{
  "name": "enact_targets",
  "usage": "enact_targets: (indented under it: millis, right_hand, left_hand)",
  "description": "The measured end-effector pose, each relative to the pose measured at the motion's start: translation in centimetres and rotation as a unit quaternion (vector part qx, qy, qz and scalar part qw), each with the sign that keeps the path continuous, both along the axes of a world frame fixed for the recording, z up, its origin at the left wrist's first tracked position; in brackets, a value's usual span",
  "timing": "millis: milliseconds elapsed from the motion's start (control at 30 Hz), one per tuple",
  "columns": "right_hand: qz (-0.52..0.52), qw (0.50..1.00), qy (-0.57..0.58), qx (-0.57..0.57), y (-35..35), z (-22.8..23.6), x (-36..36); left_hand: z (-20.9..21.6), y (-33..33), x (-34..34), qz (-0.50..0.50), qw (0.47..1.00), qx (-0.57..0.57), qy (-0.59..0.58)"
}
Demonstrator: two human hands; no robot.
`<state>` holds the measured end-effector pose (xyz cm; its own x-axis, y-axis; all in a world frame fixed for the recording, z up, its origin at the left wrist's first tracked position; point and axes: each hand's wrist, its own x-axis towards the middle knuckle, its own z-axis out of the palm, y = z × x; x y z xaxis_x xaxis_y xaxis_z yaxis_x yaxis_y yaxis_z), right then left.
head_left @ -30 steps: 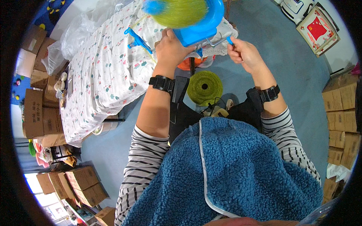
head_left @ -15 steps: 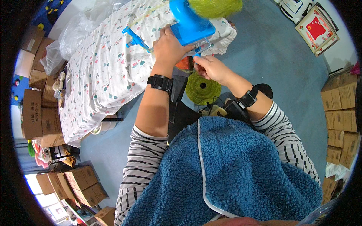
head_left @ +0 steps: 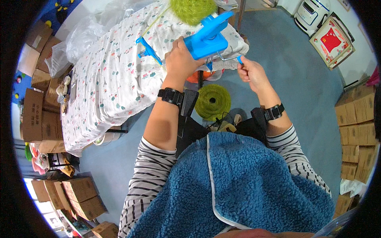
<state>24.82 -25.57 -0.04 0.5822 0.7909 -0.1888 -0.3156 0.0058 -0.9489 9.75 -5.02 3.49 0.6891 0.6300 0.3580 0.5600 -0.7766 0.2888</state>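
Observation:
A blue yarn winder (head_left: 206, 43) stands at the edge of the table. My left hand (head_left: 179, 59) grips the near left side of its base, thumb along the front edge. The fingers of my right hand (head_left: 253, 74) close on the blue knob of the metal crank (head_left: 228, 58), which points out to the right. At the winder's top a fluffy yellow-green yarn ball (head_left: 192, 11) leans to the far left. A thin strand runs from it toward the blue yarn guide arm (head_left: 149, 51), left of my left hand.
A patterned white cloth (head_left: 113, 83) covers the table. Below its edge sit a green yarn cake (head_left: 213, 102) with a dark centre hole and something orange (head_left: 212, 75). Cardboard boxes (head_left: 358, 123) are stacked at right and left. A framed picture (head_left: 331, 41) leans against the right wall.
My right hand has swung the crank outward to the right, away from my left hand. The yarn ball has turned from the far right to the far left. My left hand keeps its hold.

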Motion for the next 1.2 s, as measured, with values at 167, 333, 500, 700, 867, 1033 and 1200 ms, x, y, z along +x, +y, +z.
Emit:
enact_targets:
  millis: [167,333,500,700,867,1033,1200]
  right_hand:
    - [0.02,0.999,-0.044,0.018,1.0,3.6,-1.2]
    - [0.079,0.985,-0.147,0.047,3.3,3.4,-4.9]
    - [0.134,0.983,-0.128,0.018,4.9,0.1,-6.9]
    - [0.118,0.962,-0.236,-0.068,4.9,-4.9,-6.0]
    - [0.058,0.962,-0.216,-0.156,2.8,-5.6,-3.4]
    - [0.03,0.994,-0.048,-0.089,0.5,-2.7,-0.7]
    - [0.012,0.999,-0.041,-0.017,0.2,1.2,0.3]
  left_hand:
    - [0.2,-0.2,-0.2,-0.017,1.0,0.009,-0.025]
    - [0.1,-0.2,0.0,0.004,1.0,0.003,-0.011]
    - [-0.3,0.0,0.2,0.003,1.0,0.025,-0.012]
    - [-0.6,0.2,0.2,-0.009,0.999,0.026,-0.025]
    - [-0.4,0.3,-0.1,-0.032,0.999,-0.007,-0.021]
    - [0.0,-0.1,0.1,-0.003,1.0,0.009,-0.013]
    - [0.2,-0.2,0.0,-0.009,1.0,0.006,-0.009]
